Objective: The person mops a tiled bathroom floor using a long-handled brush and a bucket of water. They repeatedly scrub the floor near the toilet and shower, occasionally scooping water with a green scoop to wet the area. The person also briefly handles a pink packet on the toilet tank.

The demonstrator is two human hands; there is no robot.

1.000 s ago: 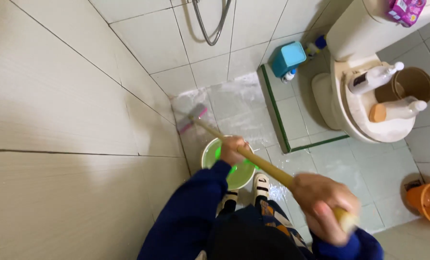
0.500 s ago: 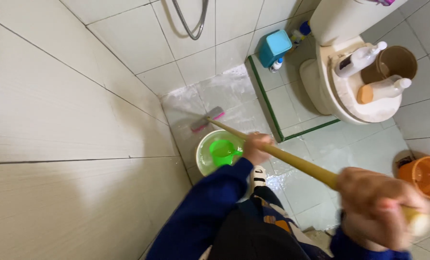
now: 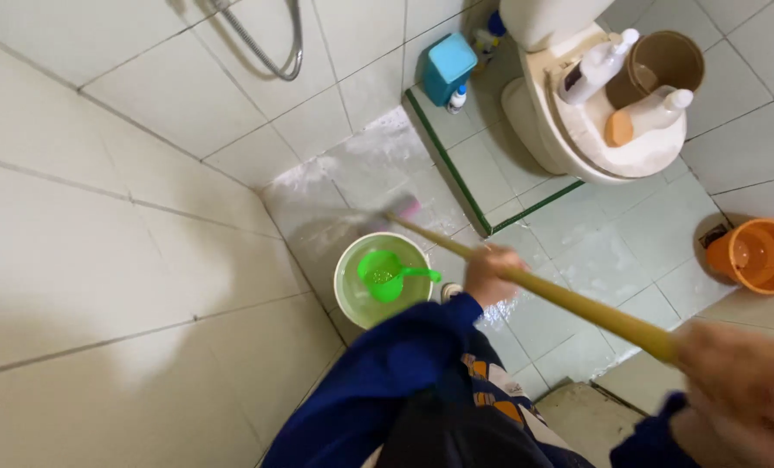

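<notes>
Tiled bathroom floor (image 3: pixel 630 251), pale green and wet, with big off-white wall tiles on the left. Toilet (image 3: pixel 578 130) sits top right with two bottles and a brown cup (image 3: pixel 664 61) on its lid, blue bin (image 3: pixel 449 68) beside it, orange bucket (image 3: pixel 758 254) off to the right. Pale bucket (image 3: pixel 352 303) with a green scoop (image 3: pixel 385 276) floating inside stands right below the broom handle (image 3: pixel 569 299). Left hand (image 3: pixel 491 276) is closed around the handle mid-way, right hand (image 3: pixel 742 394) grips its top end, pretty blurred. Brush head (image 3: pixel 404 208) is down on the wet floor near the wall.
</notes>
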